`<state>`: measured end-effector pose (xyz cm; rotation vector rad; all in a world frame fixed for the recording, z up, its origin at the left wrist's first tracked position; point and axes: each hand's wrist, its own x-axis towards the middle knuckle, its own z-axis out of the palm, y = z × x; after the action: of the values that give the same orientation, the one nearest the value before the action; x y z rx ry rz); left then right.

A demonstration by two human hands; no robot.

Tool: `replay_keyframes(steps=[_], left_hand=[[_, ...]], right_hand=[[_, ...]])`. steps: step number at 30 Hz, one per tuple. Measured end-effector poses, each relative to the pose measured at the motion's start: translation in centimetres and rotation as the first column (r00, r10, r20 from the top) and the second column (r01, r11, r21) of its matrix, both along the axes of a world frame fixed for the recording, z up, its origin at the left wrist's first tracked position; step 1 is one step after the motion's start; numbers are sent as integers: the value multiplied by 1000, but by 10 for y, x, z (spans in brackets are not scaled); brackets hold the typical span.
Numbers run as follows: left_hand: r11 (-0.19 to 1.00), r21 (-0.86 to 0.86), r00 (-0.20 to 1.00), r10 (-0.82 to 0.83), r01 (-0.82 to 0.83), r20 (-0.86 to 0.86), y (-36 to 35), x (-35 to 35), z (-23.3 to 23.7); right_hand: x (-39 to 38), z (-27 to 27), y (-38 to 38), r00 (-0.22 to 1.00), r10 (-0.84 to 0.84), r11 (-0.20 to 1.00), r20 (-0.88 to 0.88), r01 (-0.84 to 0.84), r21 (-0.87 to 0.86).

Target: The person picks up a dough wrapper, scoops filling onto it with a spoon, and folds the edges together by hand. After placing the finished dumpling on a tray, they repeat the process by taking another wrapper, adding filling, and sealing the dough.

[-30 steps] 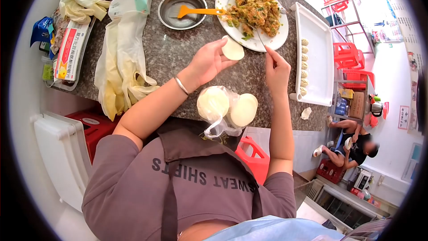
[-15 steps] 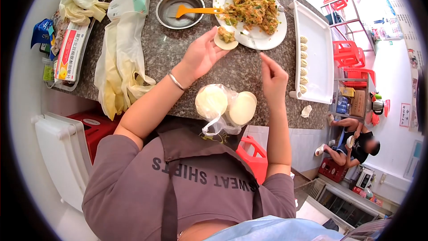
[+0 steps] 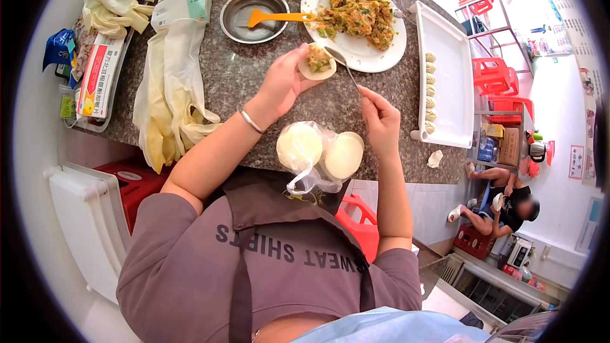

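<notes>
My left hand (image 3: 284,80) grips a round dumpling wrapper (image 3: 318,73) between thumb and fingers, a lump of chopped filling heaped on it. In my right hand (image 3: 381,119) is a thin metal spoon (image 3: 349,70), its bowl at the wrapper's right edge. Beyond both hands stands a white plate (image 3: 359,61) piled with orange-green filling (image 3: 359,13). Closer to my body, two stacks of pale wrappers, the left one (image 3: 299,146) and the right one (image 3: 344,155), lie with a clear plastic bag (image 3: 311,181) around them.
A white tray (image 3: 452,82) on the right holds a row of several shaped dumplings (image 3: 430,89). At the back a metal bowl (image 3: 244,1) carries an orange brush (image 3: 279,17). Pale gloves (image 3: 166,101) and a box (image 3: 181,3) lie left. A person (image 3: 508,206) sits far right.
The spoon in my right hand has moved from the plate's edge to the wrapper. My left hand has tilted the wrapper more open toward me and drawn it slightly nearer.
</notes>
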<state>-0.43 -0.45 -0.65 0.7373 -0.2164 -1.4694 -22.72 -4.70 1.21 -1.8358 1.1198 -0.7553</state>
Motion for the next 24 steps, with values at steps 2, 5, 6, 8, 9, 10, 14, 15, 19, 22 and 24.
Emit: replay_keyframes(steps=[2,5,6,8,9,10,14,15,19,22,24], left_hand=[[1000,-18,1000,-9,9,-6,1,1,6],[998,-45,999,-36,36,1,1,1,9],[998,-55,999,-43,44,14,1,1,9],[994,-71,997,-78,80,30,0,4,8],[989,-88,992,-117,120,46,1,4,8],[989,-85,992,-120,123,46,1,4,10],[992,-108,997,-62,66,42,-1,4,12],[991,-116,997,-58,63,41,-1,3,11],[991,-108,996,-70,76,53,1,4,13],[993,-101,998,-61,61,1,1,7,9],[963,-251,921,4,101,389,1,0,7]], right_hand=[[-2,12,1,971,-28,917,237,-69,392],[-1,19,0,985,-40,910,165,-32,413],[-1,16,-1,985,-39,910,166,-34,414],[-3,8,-2,994,25,999,107,-22,-29],[-2,10,-2,994,23,999,105,-20,-26],[0,13,-3,996,88,976,-18,-90,-198],[-3,14,-3,991,121,946,-65,-135,-295],[-1,14,-4,991,121,946,-64,-135,-294],[-1,12,-4,990,102,927,-94,-129,-351],[-5,3,-14,996,66,937,-59,-82,-339],[-11,1,-26,999,-50,956,-18,43,-290]])
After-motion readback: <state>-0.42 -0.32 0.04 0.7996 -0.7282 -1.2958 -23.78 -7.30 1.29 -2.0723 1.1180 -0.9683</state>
